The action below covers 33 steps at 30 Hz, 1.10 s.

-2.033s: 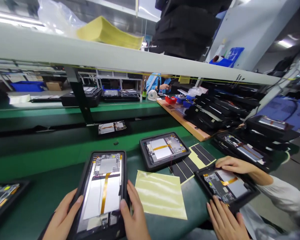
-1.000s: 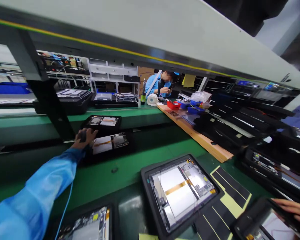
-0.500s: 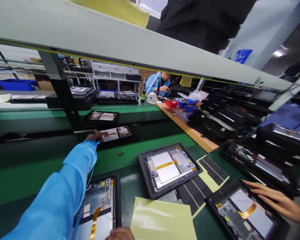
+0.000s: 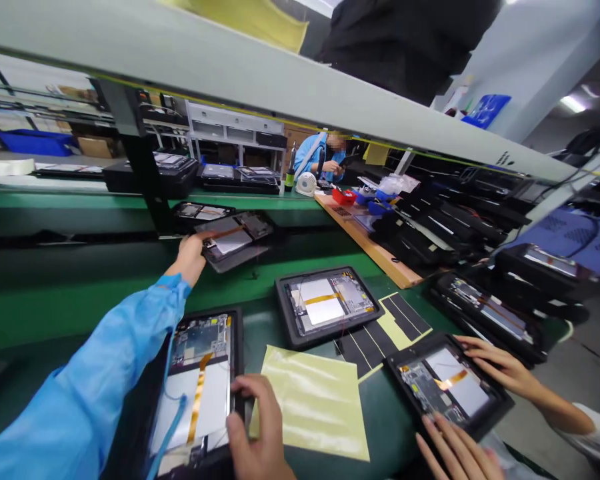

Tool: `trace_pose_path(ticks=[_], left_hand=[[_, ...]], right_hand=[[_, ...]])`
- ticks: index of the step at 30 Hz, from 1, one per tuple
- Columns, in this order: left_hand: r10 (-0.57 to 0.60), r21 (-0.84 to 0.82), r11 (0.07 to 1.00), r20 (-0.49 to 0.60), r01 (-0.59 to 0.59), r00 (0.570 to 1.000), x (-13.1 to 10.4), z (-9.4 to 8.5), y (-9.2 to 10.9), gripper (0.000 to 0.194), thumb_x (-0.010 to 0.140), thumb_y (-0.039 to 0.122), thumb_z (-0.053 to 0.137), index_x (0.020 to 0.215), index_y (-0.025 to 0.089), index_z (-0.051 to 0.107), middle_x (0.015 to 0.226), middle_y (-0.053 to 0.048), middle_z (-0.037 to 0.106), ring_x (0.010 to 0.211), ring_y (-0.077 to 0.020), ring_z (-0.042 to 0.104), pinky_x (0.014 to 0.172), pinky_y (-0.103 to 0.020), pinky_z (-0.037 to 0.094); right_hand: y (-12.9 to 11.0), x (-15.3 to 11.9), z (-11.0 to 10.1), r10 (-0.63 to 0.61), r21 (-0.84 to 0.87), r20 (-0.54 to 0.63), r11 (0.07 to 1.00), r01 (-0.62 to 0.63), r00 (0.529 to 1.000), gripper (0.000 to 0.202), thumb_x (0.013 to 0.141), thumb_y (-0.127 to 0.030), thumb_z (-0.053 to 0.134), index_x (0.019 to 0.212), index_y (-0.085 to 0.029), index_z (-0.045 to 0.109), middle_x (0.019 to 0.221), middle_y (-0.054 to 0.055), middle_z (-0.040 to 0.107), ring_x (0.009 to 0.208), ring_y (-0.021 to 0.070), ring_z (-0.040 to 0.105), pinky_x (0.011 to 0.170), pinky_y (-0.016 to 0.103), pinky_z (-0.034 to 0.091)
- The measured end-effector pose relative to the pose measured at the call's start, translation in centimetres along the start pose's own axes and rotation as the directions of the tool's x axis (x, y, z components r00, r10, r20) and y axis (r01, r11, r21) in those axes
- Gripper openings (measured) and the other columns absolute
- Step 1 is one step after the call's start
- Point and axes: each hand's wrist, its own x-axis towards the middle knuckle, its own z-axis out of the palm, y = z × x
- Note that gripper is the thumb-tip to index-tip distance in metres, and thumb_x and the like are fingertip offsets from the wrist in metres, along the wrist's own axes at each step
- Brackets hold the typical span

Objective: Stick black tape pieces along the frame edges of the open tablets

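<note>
My left hand (image 4: 192,257), in a blue sleeve, grips the left end of an opened tablet (image 4: 229,244) that is tilted above the green bench. Its inner parts and an orange ribbon cable face up. At the front left, another opened tablet (image 4: 216,387) rests in a black foam frame, showing a white battery and circuit board. My right hand (image 4: 260,427) has its thumb and curled fingers on that frame's right edge. A blue coiled cord (image 4: 173,427) hangs from near my left sleeve across this tablet.
A framed tablet (image 4: 323,303) lies mid-bench beside a yellow sheet (image 4: 310,407) and black strips (image 4: 370,350). At right, a co-worker's hands (image 4: 510,370) touch another tablet (image 4: 447,387). Stacked frames (image 4: 490,313) stand beyond. A shelf beam (image 4: 260,73) crosses overhead.
My left hand has lifted the far tablet from the bench and tilted it. My right hand shows more fully at the near frame. The co-worker's second hand has come into view.
</note>
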Motion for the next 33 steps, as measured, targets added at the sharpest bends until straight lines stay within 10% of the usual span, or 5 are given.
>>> trace_pose_path(ticks=[6,14,22,27,33], left_hand=[[0.122,-0.239,0.962,-0.049,-0.131,0.991,-15.2,-5.8,1.3,0.033,0.101,0.016,0.065,0.133,0.012,0.067,0.134,-0.010,0.074,0.122,-0.0237,0.073,0.102,-0.030,0.063],[0.014,-0.201,0.978,-0.223,-0.060,0.975,-31.3,-16.8,-5.1,0.061,0.070,0.045,0.082,0.127,0.027,0.070,0.139,-0.003,0.074,0.138,-0.0374,0.064,0.091,-0.034,0.070],[-0.153,0.023,0.987,-0.150,0.158,0.977,-32.3,-20.1,-7.8,0.072,0.062,0.038,0.085,0.130,0.018,0.072,0.109,-0.008,0.082,0.088,-0.0321,0.079,0.042,-0.023,0.054],[-0.063,0.063,0.995,-0.120,0.071,0.991,-29.0,-18.2,-11.1,0.057,0.093,0.031,0.065,0.148,0.016,0.061,0.137,-0.011,0.075,0.117,-0.0290,0.077,0.086,-0.029,0.069],[0.114,0.347,0.931,0.017,-0.112,0.993,-27.8,-20.5,-13.9,0.068,0.097,0.053,0.065,0.158,0.025,0.052,0.171,-0.003,0.044,0.163,-0.0323,0.031,0.134,-0.050,0.026]], right_hand=[[1.8,5.7,14.8,0.060,0.226,-0.030,0.973,-0.051,0.998,0.066,0.092,-0.074,0.070,0.139,-0.027,0.070,0.134,0.011,0.077,0.130,0.0361,0.071,0.106,0.053,0.062],[-0.8,-1.2,16.5,0.168,0.433,-0.104,0.895,-0.107,0.980,0.066,0.090,-0.063,0.080,0.143,-0.028,0.060,0.136,0.009,0.076,0.134,0.0325,0.069,0.121,0.055,0.052],[1.9,-2.1,15.5,0.266,0.342,-0.015,0.907,-0.245,0.964,0.071,0.087,-0.063,0.081,0.144,-0.025,0.062,0.139,0.007,0.076,0.133,0.0334,0.070,0.122,0.056,0.051],[4.4,0.8,15.7,0.196,0.045,-0.124,0.980,-0.191,0.973,0.064,0.094,-0.060,0.070,0.144,-0.021,0.063,0.154,0.010,0.065,0.148,0.0323,0.056,0.131,0.054,0.038],[5.3,0.6,13.5,0.061,-0.368,-0.136,0.924,-0.108,0.989,0.041,0.102,-0.043,0.058,0.134,-0.020,0.069,0.129,0.014,0.068,0.126,0.0313,0.063,0.116,0.051,0.048]])
